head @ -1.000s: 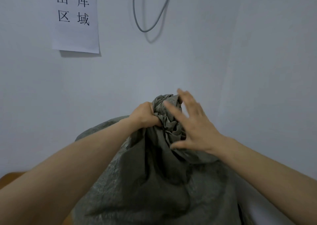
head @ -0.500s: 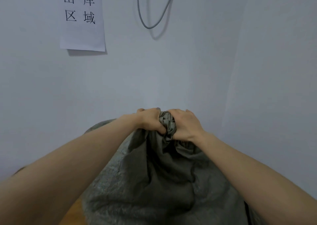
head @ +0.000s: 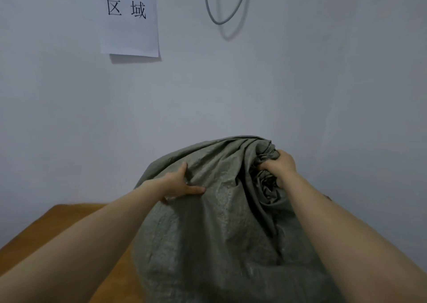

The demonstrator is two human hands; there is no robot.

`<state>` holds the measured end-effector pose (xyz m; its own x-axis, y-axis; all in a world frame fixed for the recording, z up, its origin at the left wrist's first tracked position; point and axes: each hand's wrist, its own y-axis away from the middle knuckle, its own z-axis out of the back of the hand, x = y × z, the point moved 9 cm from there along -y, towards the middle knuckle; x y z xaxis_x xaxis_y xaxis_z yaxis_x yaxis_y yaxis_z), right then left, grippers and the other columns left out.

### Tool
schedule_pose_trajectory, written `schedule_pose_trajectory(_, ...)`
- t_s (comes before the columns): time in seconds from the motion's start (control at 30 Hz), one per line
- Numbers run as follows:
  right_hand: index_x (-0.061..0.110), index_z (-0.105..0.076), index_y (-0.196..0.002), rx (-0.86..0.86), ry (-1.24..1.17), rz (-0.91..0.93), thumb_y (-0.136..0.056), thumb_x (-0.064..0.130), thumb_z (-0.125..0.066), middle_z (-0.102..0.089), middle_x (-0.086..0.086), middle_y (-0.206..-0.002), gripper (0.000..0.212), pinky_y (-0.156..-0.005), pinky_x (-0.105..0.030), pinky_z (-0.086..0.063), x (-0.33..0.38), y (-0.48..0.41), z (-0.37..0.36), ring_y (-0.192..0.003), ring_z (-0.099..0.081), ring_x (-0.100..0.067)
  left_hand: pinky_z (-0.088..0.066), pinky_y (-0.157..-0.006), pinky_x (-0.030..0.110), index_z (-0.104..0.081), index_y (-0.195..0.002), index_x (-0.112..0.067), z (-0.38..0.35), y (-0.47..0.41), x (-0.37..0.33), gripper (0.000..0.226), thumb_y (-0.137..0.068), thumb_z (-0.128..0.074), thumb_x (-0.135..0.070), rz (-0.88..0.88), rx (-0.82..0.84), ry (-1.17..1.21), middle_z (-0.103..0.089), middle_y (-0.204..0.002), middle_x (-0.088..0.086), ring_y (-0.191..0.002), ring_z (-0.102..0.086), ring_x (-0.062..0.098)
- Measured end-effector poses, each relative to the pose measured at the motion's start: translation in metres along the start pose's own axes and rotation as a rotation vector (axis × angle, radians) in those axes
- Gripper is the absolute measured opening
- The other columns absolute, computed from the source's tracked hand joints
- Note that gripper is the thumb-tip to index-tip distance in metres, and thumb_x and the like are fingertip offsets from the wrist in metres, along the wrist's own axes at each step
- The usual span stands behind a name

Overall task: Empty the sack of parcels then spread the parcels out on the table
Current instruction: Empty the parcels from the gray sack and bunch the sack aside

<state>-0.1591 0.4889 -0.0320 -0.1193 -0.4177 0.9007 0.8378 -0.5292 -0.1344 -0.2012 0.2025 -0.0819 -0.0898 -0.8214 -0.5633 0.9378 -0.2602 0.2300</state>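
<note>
The grey sack sits on the counter — right hand squeezing its bunched top, left hand flat on its side; tip it slowly, so the hidden parcels don't tumble off.

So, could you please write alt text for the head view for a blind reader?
A person's right hand grips the bunched neck of a bulging grey sack on a wooden table, the left hand pressing its side. A paper sign and looped cable hang on the wall behind.
</note>
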Motion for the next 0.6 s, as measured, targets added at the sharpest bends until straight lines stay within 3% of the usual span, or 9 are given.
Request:
schedule_pose_trajectory(0.07,0.004,-0.065,-0.095,0.001,-0.201,-0.084,-0.058,-0.005,-0.077,-0.069,-0.016,-0.094,0.04,-0.08,-0.045,-0.057,-0.011,-0.001,-0.006,-0.085,-0.066,-0.029,-0.051,-0.088,0.041,-0.001,-0.152,-0.031,0.0,-0.003,-0.002,0.093,-0.084,-0.059,-0.055,-0.022,-0.072,-0.035,-0.026,-0.154,0.003,-0.132,-0.04,0.032)
schedule_pose_trajectory(0.13,0.003,-0.063,-0.099,-0.008,-0.319,-0.119,-0.059,-0.011,-0.076,-0.067,-0.018,-0.098,0.044,-0.084,-0.049,-0.055,-0.012,-0.003,-0.01,-0.089,-0.065,-0.032,-0.041,-0.099,0.035,-0.025,-0.149,-0.019,0.01,-0.007,-0.012,0.067,-0.093,-0.05,-0.047,-0.078,-0.182,-0.172,-0.036,-0.15,0.008,-0.132,-0.041,0.029)
schedule_pose_trajectory(0.23,0.007,-0.06,-0.093,-0.068,-0.451,-0.105,-0.062,-0.017,-0.071,-0.064,-0.015,-0.095,0.041,-0.083,-0.048,-0.054,0.007,-0.006,-0.005,-0.089,-0.063,-0.031,-0.044,-0.088,0.033,-0.06,-0.119,-0.007,0.025,-0.01,-0.025,0.042,-0.097,-0.046,-0.04,-0.091,-0.283,-0.059,-0.061,-0.122,0.016,-0.111,-0.057,0.032)
schedule_pose_trajectory(0.43,0.015,-0.057,-0.079,-0.203,-0.557,-0.002,-0.07,-0.014,-0.064,-0.061,-0.005,-0.08,0.032,-0.082,-0.039,-0.055,0.06,-0.016,0.022,-0.08,-0.059,-0.022,-0.045,-0.076,0.032,-0.068,-0.105,-0.006,0.074,-0.01,-0.041,0.03,-0.098,-0.048,-0.028,-0.124,-0.554,0.396,-0.066,-0.103,0.021,-0.1,-0.062,0.036)
schedule_pose_trajectory(0.53,0.013,-0.062,-0.094,-0.269,-0.608,0.055,-0.071,-0.012,-0.063,-0.063,-0.007,-0.088,0.034,-0.075,-0.032,-0.055,0.08,-0.019,0.037,-0.08,-0.059,-0.021,-0.039,-0.07,0.027,-0.071,-0.101,-0.008,0.11,-0.004,-0.055,0.026,-0.097,-0.048,-0.02,-0.204,-0.702,0.506,-0.067,-0.094,0.019,-0.094,-0.063,0.03)
schedule_pose_trajectory(0.6,0.012,-0.062,-0.103,-0.292,-0.641,0.064,-0.072,-0.011,-0.063,-0.064,-0.007,-0.095,0.039,-0.072,-0.026,-0.053,0.086,-0.021,0.045,-0.081,-0.06,-0.021,-0.037,-0.072,0.026,-0.071,-0.102,-0.008,0.128,0.001,-0.065,0.026,-0.096,-0.048,-0.017,-0.24,-0.775,0.529,-0.068,-0.099,0.017,-0.094,-0.062,0.027)
